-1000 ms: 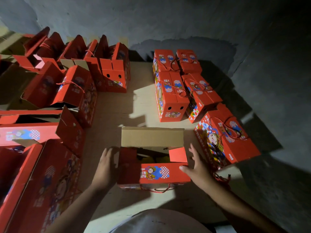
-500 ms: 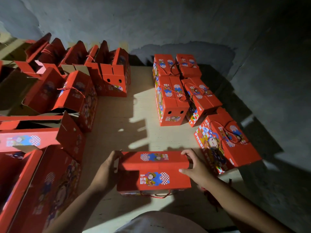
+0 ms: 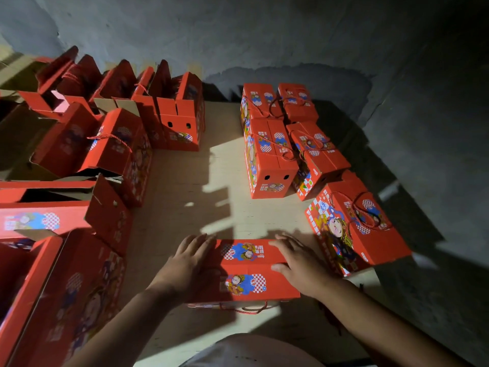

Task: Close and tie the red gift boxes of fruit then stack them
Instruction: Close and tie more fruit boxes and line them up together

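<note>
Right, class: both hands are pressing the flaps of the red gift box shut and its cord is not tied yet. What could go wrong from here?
1. The left hand and right hand lie flat on the red cardboard gift box; lifted, its flaps may spring open.
2. The red twisted cord hangs at the box's near side and could snag.
3. The tilted closed red box sits close on the right; an elbow might knock it.

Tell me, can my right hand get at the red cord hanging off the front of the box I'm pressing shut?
Probably yes. The right hand lies flat on the box, and the cord dangles below its near edge with nothing covering it.
</note>
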The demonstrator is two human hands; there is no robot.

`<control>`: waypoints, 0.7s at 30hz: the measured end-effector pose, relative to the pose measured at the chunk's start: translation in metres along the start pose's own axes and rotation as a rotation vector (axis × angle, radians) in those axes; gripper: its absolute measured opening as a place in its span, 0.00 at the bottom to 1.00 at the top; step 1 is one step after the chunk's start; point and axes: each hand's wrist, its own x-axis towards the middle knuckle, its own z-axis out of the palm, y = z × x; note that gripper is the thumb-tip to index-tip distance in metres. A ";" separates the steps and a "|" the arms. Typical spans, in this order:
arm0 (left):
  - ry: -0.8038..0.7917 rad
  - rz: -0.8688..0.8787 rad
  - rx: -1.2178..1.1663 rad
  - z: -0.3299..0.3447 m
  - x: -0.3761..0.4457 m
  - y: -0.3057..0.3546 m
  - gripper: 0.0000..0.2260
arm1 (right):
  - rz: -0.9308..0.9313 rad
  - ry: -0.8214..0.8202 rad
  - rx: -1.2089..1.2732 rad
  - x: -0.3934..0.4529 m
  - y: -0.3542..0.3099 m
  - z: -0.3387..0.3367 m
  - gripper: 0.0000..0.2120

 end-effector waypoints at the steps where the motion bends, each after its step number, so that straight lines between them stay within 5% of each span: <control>1: -0.019 -0.002 0.057 0.000 0.002 0.003 0.37 | -0.004 -0.022 -0.048 0.001 -0.002 0.000 0.28; 13: -0.041 -0.084 0.186 0.007 0.005 0.019 0.33 | -0.052 -0.016 -0.365 0.000 -0.003 0.018 0.29; 21: -0.054 -0.165 0.232 0.016 -0.001 0.027 0.32 | -0.012 -0.005 -0.294 -0.002 -0.001 0.031 0.31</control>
